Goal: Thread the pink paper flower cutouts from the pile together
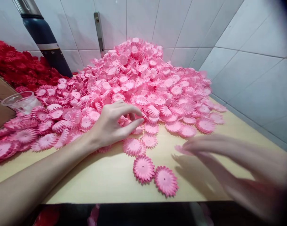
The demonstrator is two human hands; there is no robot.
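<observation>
My left hand (118,121) hovers at the front of a pile of pink scalloped paper-like flower pieces (145,78). Its thumb and index finger curve towards each other with a small gap between the tips, and no piece shows there. At the right, my right hand (237,157) is blurred by motion. A pink flower piece (180,150) sticks out from its fingertips, low over the table. Two pink discs with darker rims and centre holes, a left one (143,169) and a right one (166,181), lie flat near the front edge. Several loose pieces trail back to the pile.
The light wooden table (105,182) meets tiled walls behind and at the right. A dark blue bottle (48,44) leans in view at the back left, beside a red heap (13,66). A clear plastic cup (22,102) and a cardboard box (1,103) stand left.
</observation>
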